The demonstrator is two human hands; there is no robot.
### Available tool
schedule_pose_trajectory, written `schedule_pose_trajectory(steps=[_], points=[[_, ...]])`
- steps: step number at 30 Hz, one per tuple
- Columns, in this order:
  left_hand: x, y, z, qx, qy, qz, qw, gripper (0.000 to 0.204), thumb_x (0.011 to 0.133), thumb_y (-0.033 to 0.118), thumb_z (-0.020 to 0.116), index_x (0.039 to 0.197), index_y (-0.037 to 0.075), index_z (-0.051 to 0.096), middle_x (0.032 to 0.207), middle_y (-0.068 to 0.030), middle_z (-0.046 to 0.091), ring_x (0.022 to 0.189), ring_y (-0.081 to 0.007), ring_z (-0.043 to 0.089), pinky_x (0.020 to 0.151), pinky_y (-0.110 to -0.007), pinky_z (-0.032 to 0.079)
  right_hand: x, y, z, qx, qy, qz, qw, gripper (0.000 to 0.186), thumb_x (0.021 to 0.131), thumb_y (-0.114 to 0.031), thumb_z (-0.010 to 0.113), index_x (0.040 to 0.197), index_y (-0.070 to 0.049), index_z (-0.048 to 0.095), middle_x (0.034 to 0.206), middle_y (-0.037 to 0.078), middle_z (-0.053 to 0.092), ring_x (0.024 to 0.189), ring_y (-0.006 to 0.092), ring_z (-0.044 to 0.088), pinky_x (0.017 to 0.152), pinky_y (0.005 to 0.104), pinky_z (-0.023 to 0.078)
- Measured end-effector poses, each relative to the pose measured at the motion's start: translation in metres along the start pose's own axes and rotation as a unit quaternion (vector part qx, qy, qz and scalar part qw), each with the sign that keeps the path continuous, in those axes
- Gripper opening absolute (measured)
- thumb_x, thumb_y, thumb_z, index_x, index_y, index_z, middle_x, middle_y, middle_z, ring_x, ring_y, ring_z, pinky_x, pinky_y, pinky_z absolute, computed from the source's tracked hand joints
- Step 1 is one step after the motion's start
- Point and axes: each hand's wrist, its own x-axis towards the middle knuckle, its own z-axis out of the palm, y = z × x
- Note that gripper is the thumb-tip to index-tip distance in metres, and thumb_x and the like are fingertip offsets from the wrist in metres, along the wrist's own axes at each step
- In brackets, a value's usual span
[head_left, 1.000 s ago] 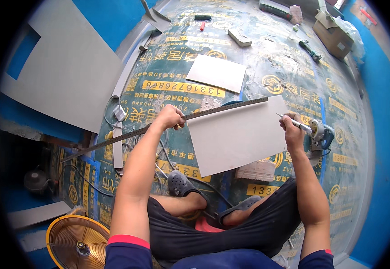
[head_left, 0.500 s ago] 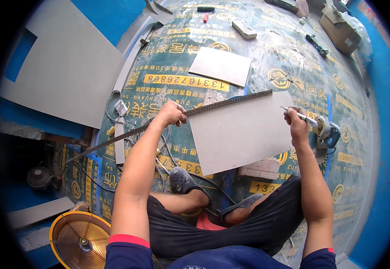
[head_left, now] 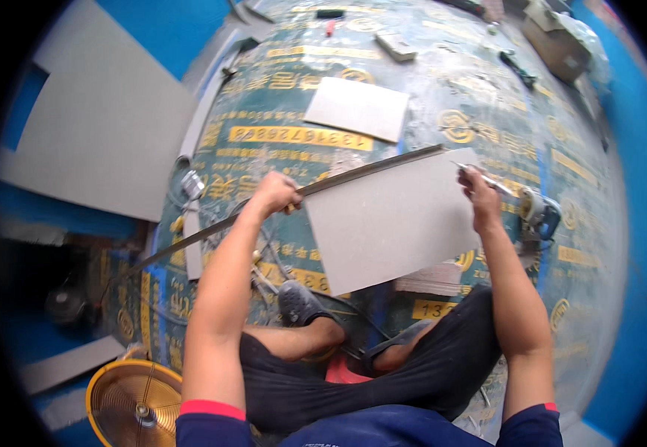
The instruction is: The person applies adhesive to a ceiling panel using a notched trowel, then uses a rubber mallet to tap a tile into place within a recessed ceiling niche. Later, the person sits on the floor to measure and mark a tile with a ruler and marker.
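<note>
My left hand (head_left: 277,194) is closed on a long metal ruler (head_left: 368,169), gripping it near the far left corner of a light grey tile (head_left: 390,227). The ruler runs along the tile's far edge and reaches well past it on the left, slanting toward me. Between the fingers of my right hand (head_left: 480,195) is a slim whitish pen (head_left: 496,185). Its tip points left, close to the tile's far right corner and the ruler's end. Whether the tip touches the tile I cannot tell.
A handheld power cutter (head_left: 538,214) lies right of my right hand. A smaller tile (head_left: 358,108) rests beyond the large one. Cables (head_left: 268,257) cross the floor left of it. A yellow-rimmed fan (head_left: 134,402) stands at lower left. A large cut panel (head_left: 107,119) leans at left.
My right hand has brought the pen tip a little farther forward and left, closer to the ruler's end. The ruler has tilted so less of its marked face shows. The whole view has shifted slightly.
</note>
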Motion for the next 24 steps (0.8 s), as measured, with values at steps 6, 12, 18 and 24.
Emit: schedule_pose_trajectory(steps=[6, 12, 18, 24], points=[[0.005, -0.014, -0.002, -0.011, -0.02, 0.006, 1.0, 0.003, 0.073, 0.0, 0.069, 0.074, -0.003, 0.07, 0.068, -0.0116, 0.07, 0.046, -0.0149, 0.06, 0.042, -0.03, 0.047, 0.022, 0.017, 0.015, 0.039, 0.026, 0.035, 0.998, 0.029, 0.09, -0.033, 0.066, 0.113, -0.015, 0.067, 0.104, 0.0, 0.071, 0.096, 0.012, 0.065, 0.085, 0.0307, 0.044], [-0.004, 0.0, -0.001, -0.014, -0.006, -0.006, 1.0, 0.006, 0.075, 0.001, 0.067, 0.077, -0.003, 0.071, 0.067, -0.011, 0.07, 0.044, -0.0135, 0.059, 0.042, -0.027, 0.044, 0.032, 0.021, 0.026, 0.06, 0.051, 0.031, 0.996, 0.024, 0.093, -0.024, 0.066, 0.113, -0.011, 0.066, 0.095, -0.001, 0.07, 0.084, 0.0079, 0.061, 0.067, 0.024, 0.044], [-0.005, 0.001, -0.002, -0.024, -0.011, -0.01, 1.0, 0.005, 0.076, -0.002, 0.068, 0.08, -0.004, 0.068, 0.07, -0.0128, 0.071, 0.044, -0.0153, 0.06, 0.041, -0.028, 0.043, 0.038, 0.027, 0.035, 0.056, 0.058, 0.01, 0.997, 0.026, 0.092, -0.021, 0.066, 0.113, -0.006, 0.065, 0.091, 0.001, 0.069, 0.075, 0.0067, 0.056, 0.062, 0.022, 0.044], [-0.003, -0.001, -0.003, -0.014, -0.012, -0.019, 1.0, 0.004, 0.076, -0.001, 0.069, 0.079, -0.003, 0.068, 0.068, -0.0116, 0.071, 0.043, -0.0134, 0.059, 0.039, -0.027, 0.041, 0.037, 0.027, 0.037, 0.036, 0.077, 0.012, 0.996, 0.028, 0.089, -0.026, 0.068, 0.11, -0.006, 0.068, 0.083, -0.001, 0.063, 0.071, 0.0077, 0.053, 0.064, 0.0246, 0.044]])
